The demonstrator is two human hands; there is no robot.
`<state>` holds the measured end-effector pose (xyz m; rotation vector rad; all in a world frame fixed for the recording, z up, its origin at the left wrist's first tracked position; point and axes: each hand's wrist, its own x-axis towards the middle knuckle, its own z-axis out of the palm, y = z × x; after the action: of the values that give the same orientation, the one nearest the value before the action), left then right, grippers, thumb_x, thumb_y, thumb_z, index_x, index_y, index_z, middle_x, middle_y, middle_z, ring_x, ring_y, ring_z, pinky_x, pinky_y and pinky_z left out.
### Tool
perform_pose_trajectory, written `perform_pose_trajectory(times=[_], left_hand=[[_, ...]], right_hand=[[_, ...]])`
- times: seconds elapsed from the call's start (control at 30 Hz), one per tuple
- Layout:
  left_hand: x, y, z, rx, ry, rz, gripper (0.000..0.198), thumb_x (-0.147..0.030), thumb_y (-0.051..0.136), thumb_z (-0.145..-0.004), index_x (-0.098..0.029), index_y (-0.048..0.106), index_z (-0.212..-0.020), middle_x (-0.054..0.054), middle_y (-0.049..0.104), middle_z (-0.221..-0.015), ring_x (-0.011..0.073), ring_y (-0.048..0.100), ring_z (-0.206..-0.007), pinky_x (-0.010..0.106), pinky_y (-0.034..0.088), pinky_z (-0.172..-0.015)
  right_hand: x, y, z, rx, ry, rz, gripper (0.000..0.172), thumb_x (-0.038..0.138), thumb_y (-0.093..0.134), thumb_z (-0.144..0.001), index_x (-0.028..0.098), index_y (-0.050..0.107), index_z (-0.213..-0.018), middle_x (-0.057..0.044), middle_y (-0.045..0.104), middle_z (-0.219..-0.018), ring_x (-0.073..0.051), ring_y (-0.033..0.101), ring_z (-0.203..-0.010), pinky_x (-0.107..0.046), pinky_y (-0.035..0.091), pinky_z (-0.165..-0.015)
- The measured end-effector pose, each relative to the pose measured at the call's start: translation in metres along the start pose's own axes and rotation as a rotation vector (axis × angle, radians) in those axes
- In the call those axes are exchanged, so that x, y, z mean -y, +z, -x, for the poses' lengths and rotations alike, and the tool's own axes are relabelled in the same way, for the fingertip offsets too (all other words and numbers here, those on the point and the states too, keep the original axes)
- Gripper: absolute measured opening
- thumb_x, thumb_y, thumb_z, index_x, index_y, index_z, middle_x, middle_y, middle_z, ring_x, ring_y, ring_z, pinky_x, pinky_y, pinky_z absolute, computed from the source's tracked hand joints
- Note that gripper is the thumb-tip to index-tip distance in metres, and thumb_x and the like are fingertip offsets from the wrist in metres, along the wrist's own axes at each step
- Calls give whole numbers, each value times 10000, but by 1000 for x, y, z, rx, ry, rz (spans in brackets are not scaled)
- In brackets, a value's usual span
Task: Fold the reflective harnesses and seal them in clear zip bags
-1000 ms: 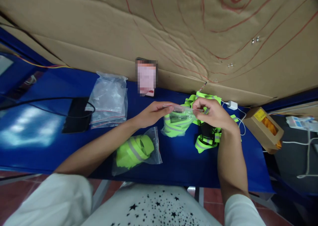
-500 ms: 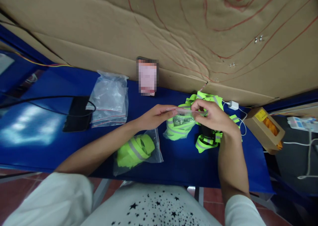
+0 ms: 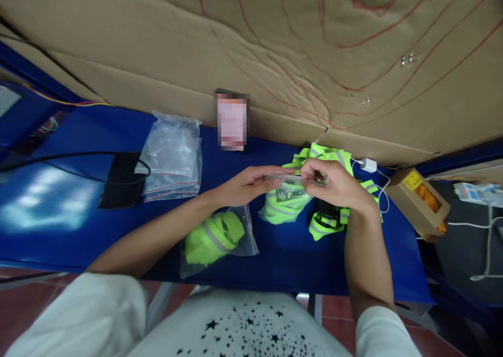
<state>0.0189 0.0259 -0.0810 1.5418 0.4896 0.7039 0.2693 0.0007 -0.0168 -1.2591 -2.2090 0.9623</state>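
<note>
Head view: both hands meet at the mouth of a clear zip bag (image 3: 288, 213), which stands on the blue table (image 3: 291, 265) right of its middle, with a coiled yellow-green reflective strap (image 3: 279, 214) inside. Left hand (image 3: 251, 186): fingers narrow, thumb and fingers pinching the left part of the bag's top edge. Right hand (image 3: 332, 183): fingers curled, thumb and index closed on the right part of the same edge. Whether the seal is fully pressed together cannot be told. A second filled bag (image 3: 214, 238) lies flat nearer the body, just below the left forearm. Loose reflective straps (image 3: 332, 152) are heaped behind and beside the right hand; a black buckle (image 3: 328, 210) shows below it. To the left, a stack of flat clear bags (image 3: 171, 150) partly overlaps a dark slab (image 3: 120, 184). A phone (image 3: 231, 121), screen blurred, leans on the cardboard wall (image 3: 157, 48). Far right: an open-windowed carton (image 3: 416, 208) with orange contents.
</note>
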Motion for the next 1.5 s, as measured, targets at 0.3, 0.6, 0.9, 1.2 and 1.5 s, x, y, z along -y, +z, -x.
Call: perform_pose_trajectory(times=[0.3,0.6,0.9,1.2,1.5], left_hand=[[5,0,2,-222,18,-205,379,-453,637,-980,-122,792,-1078,91,797,-1002,181,715,-848,230,525,-745],[4,4,1,-217,26,-232,382,-488,639,-970,-149,804,-1031,67,793,-927,185,707,-796,235,523,-704],[4,1,1,-176,162,-367,301,-390,611,-1011,-148,786,-1051,67,798,-1029,180,737,-917,236,529,-809],[-8,5,6,-180,285,-532,259,-324,564,-1033,-133,732,-988,58,757,-879,137,684,-765,217,486,-702],[-11,-2,8,-52,364,-533,224,-292,548,-1036,-141,712,-1014,92,760,-974,161,723,-869,236,529,-792]], right_hand=[[3,5,-1,-42,-23,61,121,111,609,-770,213,551,-798,44,543,-717,-108,494,-649,-248,377,-628],[4,7,0,-5,-27,14,105,127,615,-804,213,558,-816,46,539,-711,-106,484,-641,-244,376,-617],[7,13,-1,40,-17,40,212,414,634,-983,205,637,-943,53,526,-663,-97,465,-596,-238,338,-581],[10,25,-3,-44,-134,80,242,400,602,-1013,204,639,-876,62,503,-657,-66,384,-525,-225,315,-547],[16,30,-2,-42,-200,78,222,379,614,-1010,207,682,-887,63,547,-657,-61,385,-513,-212,335,-556]])
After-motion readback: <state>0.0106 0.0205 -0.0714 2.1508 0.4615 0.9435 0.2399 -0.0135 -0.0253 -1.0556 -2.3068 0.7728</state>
